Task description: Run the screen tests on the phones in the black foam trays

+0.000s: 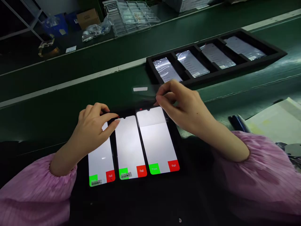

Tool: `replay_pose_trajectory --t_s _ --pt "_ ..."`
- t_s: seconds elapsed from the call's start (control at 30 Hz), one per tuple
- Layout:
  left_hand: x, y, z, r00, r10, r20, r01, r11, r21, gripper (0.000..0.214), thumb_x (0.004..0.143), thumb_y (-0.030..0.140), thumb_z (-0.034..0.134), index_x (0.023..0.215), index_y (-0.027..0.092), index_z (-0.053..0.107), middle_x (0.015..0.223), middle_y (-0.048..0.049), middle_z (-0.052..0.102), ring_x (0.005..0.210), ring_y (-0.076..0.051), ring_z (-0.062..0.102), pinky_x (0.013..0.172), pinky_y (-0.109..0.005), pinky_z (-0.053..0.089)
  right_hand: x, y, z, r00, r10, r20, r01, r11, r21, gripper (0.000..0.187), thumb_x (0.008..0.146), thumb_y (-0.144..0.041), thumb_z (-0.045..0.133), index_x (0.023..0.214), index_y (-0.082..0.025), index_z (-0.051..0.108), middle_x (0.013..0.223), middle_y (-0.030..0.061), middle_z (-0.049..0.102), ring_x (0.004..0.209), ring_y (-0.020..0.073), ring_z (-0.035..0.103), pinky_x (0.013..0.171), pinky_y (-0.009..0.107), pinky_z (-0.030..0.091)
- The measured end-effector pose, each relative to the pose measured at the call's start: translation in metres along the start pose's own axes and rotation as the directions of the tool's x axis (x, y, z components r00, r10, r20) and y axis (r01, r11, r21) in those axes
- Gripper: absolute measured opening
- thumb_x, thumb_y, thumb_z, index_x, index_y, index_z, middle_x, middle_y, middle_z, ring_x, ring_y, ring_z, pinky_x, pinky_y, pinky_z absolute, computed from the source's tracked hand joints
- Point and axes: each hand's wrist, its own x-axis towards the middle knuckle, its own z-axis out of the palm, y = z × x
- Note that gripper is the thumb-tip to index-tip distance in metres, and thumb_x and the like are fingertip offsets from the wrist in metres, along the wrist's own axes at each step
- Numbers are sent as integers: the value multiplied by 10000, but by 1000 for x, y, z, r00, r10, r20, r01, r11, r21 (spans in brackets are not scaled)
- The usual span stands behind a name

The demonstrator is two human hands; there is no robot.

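Note:
Three lit phone screens lie side by side in front of me, each white with a green Pass and a red Fail button at the bottom: the left screen (101, 164), the middle screen (129, 147), the right screen (158, 141). My left hand (92, 128) rests over the top of the left screen, fingers curled, fingertips touching the top edge of the middle screen. My right hand (185, 108) pinches a clear protective film (143, 92) at the top of the right screen; the film is lifted off its upper part and carries a white tab.
A black tray (277, 53) with several film-covered screens sits on the green conveyor belt (70, 103) at the back right. Papers (275, 121) and a dark pen (236, 122) lie at the right. Boxes, bags and clear trays stand beyond the far belt.

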Motion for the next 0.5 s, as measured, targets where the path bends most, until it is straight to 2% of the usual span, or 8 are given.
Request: replay_pose_trajectory --t_s 0.07,0.17,0.33,0.43,0.5 --pt "4 2 2 1000 13 12 -13 1000 -19 377 1025 519 522 1147 303 806 1196 -106 632 1098 -329 581 993 -630 514 -3 -5 -5 998 -4 -58 8 998 62 36 1007 -201 533 990 -231 522 773 -33 681 643 138 549 749 353 441" --pt "8 3 2 1000 -13 -27 11 997 -73 360 1015 549 555 1033 312 826 1147 -84 653 1139 -336 590 1030 -649 516 -6 -10 -9 997 -5 -72 11 996 91 32 1019 -206 539 1002 -225 519 828 -27 679 657 126 579 737 342 446" --pt "3 6 -11 999 -11 -45 3 987 -162 424 1034 568 508 953 258 786 1064 28 722 1173 -258 629 1076 -543 545 -4 -5 0 999 44 29 -42 998 -51 22 1052 -224 499 1045 -237 515 762 -31 639 740 166 586 840 381 479" --pt "-14 11 -26 994 -27 -104 -2 961 -276 263 1014 470 579 977 275 751 1031 85 756 1035 -191 700 1061 -472 579 1 4 7 992 56 113 -41 990 -132 62 1037 -198 479 1055 -241 520 817 11 677 896 237 614 868 421 466" --pt "-30 16 -37 997 6 -83 -36 931 -363 131 988 398 632 987 309 728 972 125 769 866 -145 730 1143 -461 560 1 10 6 989 19 144 5 985 -170 69 1028 -201 485 1033 -241 540 897 41 704 964 267 601 868 437 460"
